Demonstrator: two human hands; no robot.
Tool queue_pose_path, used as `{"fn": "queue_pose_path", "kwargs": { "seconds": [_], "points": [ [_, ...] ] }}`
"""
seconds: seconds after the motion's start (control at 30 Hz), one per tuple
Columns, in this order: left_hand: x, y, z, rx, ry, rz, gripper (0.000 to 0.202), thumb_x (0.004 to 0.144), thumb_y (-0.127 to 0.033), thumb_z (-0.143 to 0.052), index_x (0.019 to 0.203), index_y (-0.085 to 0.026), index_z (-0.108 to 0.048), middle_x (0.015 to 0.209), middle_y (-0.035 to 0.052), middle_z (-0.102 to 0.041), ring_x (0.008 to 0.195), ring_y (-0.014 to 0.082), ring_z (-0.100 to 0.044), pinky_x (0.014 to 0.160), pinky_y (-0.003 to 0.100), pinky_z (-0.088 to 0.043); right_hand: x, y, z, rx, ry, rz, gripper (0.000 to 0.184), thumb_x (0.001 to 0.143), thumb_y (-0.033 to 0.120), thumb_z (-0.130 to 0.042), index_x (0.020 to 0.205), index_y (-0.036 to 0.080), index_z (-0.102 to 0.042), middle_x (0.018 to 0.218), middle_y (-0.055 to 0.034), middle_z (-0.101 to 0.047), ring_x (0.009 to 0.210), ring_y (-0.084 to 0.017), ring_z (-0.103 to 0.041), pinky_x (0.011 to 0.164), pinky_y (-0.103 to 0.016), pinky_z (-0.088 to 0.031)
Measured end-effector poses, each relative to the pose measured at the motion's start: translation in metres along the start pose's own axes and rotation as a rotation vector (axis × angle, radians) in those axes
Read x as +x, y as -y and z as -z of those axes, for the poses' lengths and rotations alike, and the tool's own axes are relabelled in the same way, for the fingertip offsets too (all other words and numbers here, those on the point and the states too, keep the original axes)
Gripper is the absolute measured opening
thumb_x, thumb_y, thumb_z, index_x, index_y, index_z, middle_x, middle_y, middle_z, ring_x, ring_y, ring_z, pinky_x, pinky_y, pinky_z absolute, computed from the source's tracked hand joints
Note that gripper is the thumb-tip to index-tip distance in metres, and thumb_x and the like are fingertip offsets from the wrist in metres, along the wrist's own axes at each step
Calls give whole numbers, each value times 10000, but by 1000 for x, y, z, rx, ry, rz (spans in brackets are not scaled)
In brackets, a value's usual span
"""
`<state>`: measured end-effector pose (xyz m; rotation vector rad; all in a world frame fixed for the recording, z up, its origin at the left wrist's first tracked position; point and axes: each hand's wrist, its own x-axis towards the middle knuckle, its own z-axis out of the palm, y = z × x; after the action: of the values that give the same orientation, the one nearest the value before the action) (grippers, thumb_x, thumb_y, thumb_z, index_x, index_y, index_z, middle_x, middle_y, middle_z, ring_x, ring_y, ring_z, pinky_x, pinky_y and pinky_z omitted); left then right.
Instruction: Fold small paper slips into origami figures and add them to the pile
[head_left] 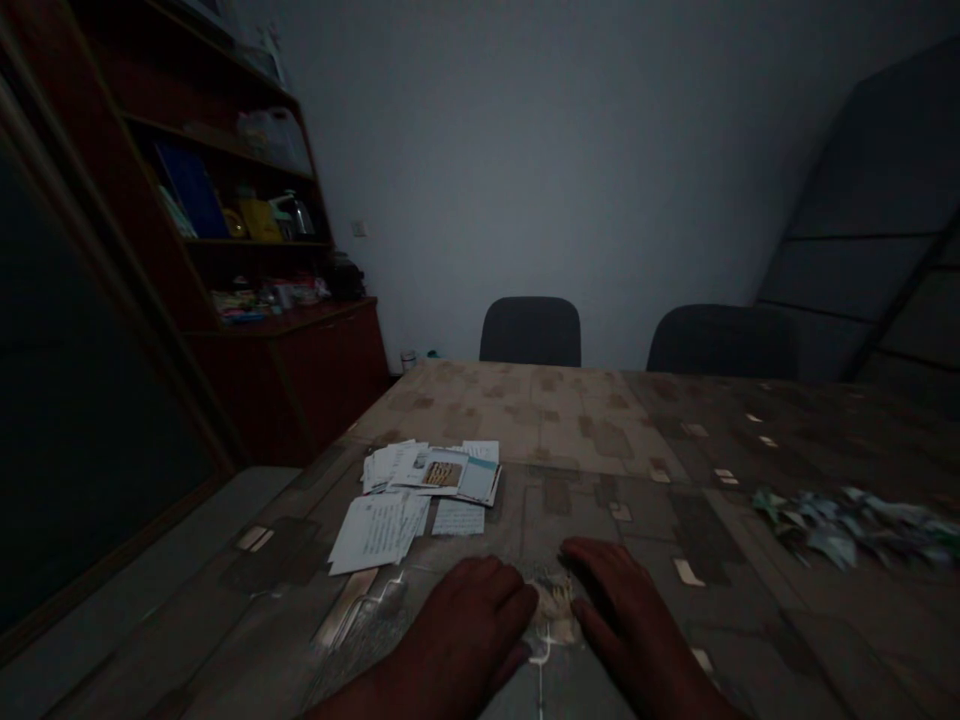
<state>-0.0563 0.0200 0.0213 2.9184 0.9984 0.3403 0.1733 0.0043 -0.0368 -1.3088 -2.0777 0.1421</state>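
Observation:
Near the front of the table, my left hand (480, 620) rests palm down with its fingers bent and the thumb a little apart. Opposite it, my right hand (630, 620) has its fingers stretched forward and the thumb spread from them. No held object shows in either hand. In the gap between them is a small tan patch (553, 600); in the dim light I cannot tell whether it is a loose thing or the tablecloth's pattern. Beyond my left hand lies a loose pile of printed cards (382, 528), with a photo card (442, 473) on top.
A patterned cloth covers the table (540, 400). Crumpled greenish-white scraps (847, 525) lie in a heap at the right. Two dark chairs (531, 330) stand at the far edge, before a pale wall. A dark red shelf cabinet (322, 360) is at the left.

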Motion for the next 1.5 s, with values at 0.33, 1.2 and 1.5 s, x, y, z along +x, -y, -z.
{"fn": "queue_pose_path", "kwargs": {
  "seconds": [0.33,1.2,1.5],
  "points": [
    [12,3,-23,95,-176,-46,108,794,-73,-595,745,-170,-594,690,23,-635,629,187,-561,582,291,-411,13,26,19,42,92,84,263,804,115,-648,1038,223,-596,1029,-50,-671,956,-232,-599,873,-403,-441],
    [14,-8,-11,-504,-412,71,184,639,-25,-501,626,-170,-614,578,6,-593,586,145,-534,558,247,-353,17,48,31,81,50,187,144,854,100,-518,747,197,-519,676,6,-581,674,-166,-527,682,-314,-370],
    [18,11,16,-704,-324,418,145,792,-133,-527,735,-165,-656,698,14,-641,677,165,-587,627,254,-415,15,36,34,204,123,-163,231,940,258,-439,728,206,-516,726,-15,-568,705,-194,-561,647,-309,-406]
  ]
}}
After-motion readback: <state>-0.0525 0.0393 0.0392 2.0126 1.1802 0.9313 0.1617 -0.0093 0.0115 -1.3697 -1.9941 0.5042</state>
